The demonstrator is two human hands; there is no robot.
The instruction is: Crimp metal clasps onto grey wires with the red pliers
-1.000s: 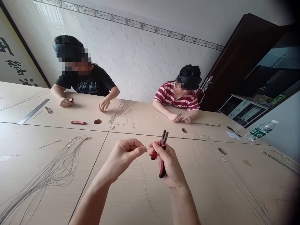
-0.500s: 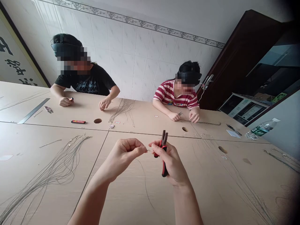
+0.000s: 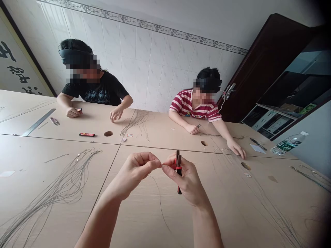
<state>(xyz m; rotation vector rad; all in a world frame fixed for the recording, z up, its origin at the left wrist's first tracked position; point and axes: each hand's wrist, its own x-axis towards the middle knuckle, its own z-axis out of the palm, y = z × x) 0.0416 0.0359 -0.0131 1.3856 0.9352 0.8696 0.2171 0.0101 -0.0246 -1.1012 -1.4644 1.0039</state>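
Ruler (image 3: 38, 122), metallic in look, is laid aslant near the far edge of the table (image 3: 124, 224), towards the left. Closer in, a loose bundle of strands (image 3: 51, 194) is spread, its small bright ends turned to the far edge, at which a person in a black shirt (image 3: 97, 90) is seated. A red-and-black object (image 3: 87, 134) is placed in front of that person. Over the table's middle, a single strand (image 3: 159, 195) is held by the left hand (image 3: 139, 173); its fingers are closed in a pinch on the tip. By that pinch the right thumb is positioned; what lies between is too small to be told. Pliers (image 3: 178, 169) are clasped by the fingers of the right hand (image 3: 188, 181), jaws pointed upward. Beyond, a person in a striped shirt (image 3: 192, 103) is seated, one arm (image 3: 225, 133) stretched rightward. Near the right edge a clear bottle (image 3: 287, 144) is placed.
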